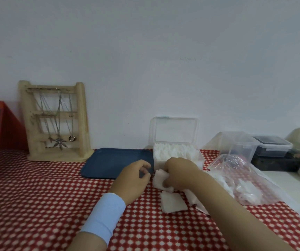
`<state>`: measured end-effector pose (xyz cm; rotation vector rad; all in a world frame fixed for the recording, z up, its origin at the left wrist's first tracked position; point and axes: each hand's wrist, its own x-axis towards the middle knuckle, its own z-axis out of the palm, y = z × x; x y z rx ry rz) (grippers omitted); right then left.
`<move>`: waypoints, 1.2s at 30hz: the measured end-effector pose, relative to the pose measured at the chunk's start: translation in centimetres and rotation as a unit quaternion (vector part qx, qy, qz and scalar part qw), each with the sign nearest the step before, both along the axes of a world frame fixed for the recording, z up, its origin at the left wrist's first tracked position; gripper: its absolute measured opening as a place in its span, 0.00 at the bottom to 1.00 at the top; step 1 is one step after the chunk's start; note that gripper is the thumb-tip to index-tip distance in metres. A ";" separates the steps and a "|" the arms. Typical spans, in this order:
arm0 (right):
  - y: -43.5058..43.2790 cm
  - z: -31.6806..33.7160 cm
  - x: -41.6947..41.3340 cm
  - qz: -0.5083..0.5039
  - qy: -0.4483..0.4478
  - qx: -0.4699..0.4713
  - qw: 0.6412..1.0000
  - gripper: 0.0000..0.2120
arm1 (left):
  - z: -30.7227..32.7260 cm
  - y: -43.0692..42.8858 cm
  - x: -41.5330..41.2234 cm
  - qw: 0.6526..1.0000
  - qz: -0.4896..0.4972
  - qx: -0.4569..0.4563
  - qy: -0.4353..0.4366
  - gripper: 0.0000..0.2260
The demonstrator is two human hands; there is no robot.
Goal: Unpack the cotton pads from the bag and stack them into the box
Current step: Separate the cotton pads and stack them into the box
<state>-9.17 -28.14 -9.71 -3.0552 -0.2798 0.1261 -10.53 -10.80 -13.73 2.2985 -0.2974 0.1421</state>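
Red dotted cloth [37, 205] below; my right hand [180, 173] clamps cotton pads [161, 180], left hand [134, 180] loosely curled, empty. Mid-transfer, I'd say: next, seat them squarely in the box [178, 154].

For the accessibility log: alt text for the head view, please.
A person's right hand grips white cotton pads in front of an open clear box partly filled with pads, with the left hand loosely curled beside them. A loose pad lies on the red patterned tablecloth, and the plastic bag sits to the right.
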 end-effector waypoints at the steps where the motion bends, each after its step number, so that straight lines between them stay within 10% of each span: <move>1: -0.3 0.3 -0.1 0.006 -0.006 0.032 0.999 0.06 | 0.0 0.1 -0.2 0.999 0.006 -0.028 0.015 0.10; 6: -1.3 1.8 -1.3 0.004 -0.013 0.310 0.951 0.19 | 0.3 0.0 -0.6 0.978 -0.020 -0.196 0.064 0.17; 10: -1.7 2.2 -2.4 0.013 0.055 0.470 0.881 0.04 | 0.8 -0.8 -0.7 0.946 -0.042 -0.307 0.101 0.10; 20: -1.7 1.2 -2.0 -0.014 0.021 0.500 0.866 0.08 | 0.2 -1.2 -0.3 0.877 -0.066 -0.443 0.175 0.11; 29: -2.7 2.7 -2.2 0.093 -0.023 0.194 0.976 0.12 | -0.5 -0.4 0.2 0.893 0.042 -0.429 0.132 0.05; 36: -0.9 1.9 -3.4 0.134 0.099 -0.035 0.985 0.26 | -0.5 -0.2 0.4 0.892 0.071 -0.433 0.111 0.04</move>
